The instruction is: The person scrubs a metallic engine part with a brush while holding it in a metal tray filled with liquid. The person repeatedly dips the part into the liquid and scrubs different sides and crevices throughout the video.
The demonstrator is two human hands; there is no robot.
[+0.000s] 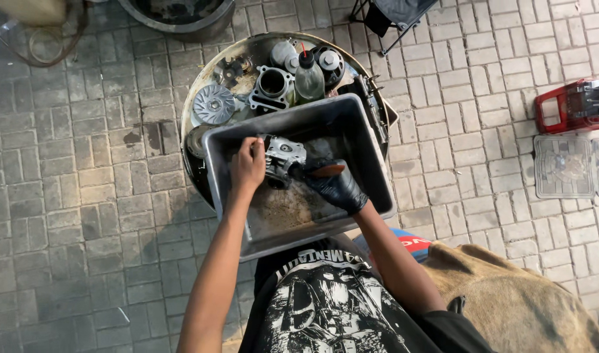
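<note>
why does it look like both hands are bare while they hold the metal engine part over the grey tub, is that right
Not quite. In the head view only the left hand is bare; the right hand wears a black glove and grips a brush with a wooden handle. The rest stands: the hands hold the metal engine part over the grey tub.

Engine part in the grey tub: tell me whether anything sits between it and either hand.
Nothing visible does. The bare left hand grips the metal engine part directly on its left side, over the grey tub. The black-gloved right hand holds a brush whose head meets the part's right side.
</note>
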